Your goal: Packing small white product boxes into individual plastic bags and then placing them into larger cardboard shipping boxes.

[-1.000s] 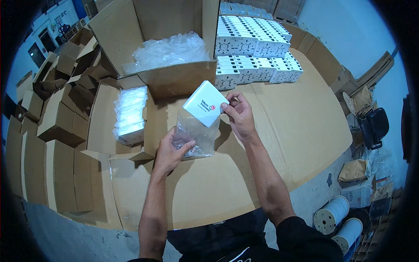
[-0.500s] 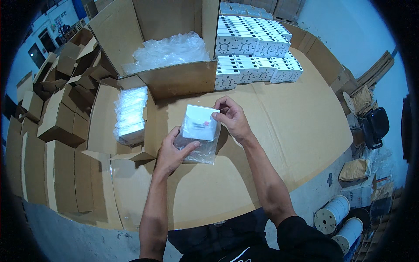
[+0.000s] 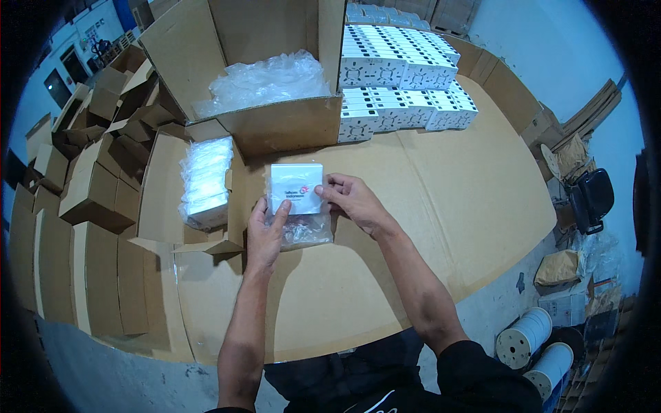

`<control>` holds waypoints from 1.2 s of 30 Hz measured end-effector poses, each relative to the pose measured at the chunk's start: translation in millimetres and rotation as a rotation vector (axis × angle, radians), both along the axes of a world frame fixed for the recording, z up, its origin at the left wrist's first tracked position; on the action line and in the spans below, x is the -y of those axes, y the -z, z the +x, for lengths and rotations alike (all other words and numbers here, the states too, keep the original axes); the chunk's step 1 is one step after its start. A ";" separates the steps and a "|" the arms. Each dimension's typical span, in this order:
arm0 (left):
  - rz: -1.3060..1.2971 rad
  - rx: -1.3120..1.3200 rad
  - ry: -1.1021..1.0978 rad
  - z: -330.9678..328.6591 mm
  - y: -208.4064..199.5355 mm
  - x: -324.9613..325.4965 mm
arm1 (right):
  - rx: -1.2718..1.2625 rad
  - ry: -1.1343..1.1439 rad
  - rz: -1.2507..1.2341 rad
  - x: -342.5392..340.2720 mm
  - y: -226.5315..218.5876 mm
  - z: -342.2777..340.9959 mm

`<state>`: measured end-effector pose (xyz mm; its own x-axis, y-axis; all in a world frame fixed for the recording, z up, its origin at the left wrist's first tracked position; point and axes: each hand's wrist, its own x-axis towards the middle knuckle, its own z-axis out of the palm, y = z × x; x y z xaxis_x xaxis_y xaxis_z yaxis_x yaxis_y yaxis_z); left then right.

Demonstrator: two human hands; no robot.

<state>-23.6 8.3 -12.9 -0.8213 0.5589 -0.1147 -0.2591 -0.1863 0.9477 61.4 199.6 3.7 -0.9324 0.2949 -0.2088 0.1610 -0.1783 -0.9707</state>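
Observation:
A white square box (image 3: 297, 180) with a small printed mark on its face sits within a clear plastic bag (image 3: 308, 229), whose crinkled loose part hangs below the box. My left hand (image 3: 267, 226) grips the left edge, thumb across the lower front. At the right edge my right hand (image 3: 352, 201) pinches the box, thumb on its face and the fingers partly hidden behind. Just to the left, an open cardboard carton (image 3: 160, 196) holds a row of bagged white boxes (image 3: 207, 180).
Behind my hands a large carton (image 3: 282, 127) contains a heap of clear plastic bags (image 3: 270, 81). Stacked white boxes (image 3: 372, 69) stand at the back right. Folded empty cartons (image 3: 96, 189) crowd the left side. Cable reels (image 3: 523, 337) lie on the floor at right.
The box and bag have shifted left, and the box's face now turns more squarely up. Both hands moved left with it; my right thumb slid from the upper corner down the right edge.

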 end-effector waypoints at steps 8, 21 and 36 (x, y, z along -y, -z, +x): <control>-0.228 -0.280 -0.024 2.5 -6.2 -4.3 | -0.324 0.320 -0.150 28.0 31.0 -18.4; -0.037 -0.343 -0.149 -2.2 9.8 -5.3 | -0.389 0.384 0.256 46.0 0.2 -10.3; -0.251 -0.531 -0.291 4.9 -11.8 3.4 | -0.402 0.079 0.096 25.4 -18.6 2.7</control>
<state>-18.7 4.9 -1.0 -0.9159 0.3140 0.2501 0.2836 0.0652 0.9567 64.1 174.2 22.3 -0.9078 0.3693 0.1988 -0.2444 -0.0805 -0.9663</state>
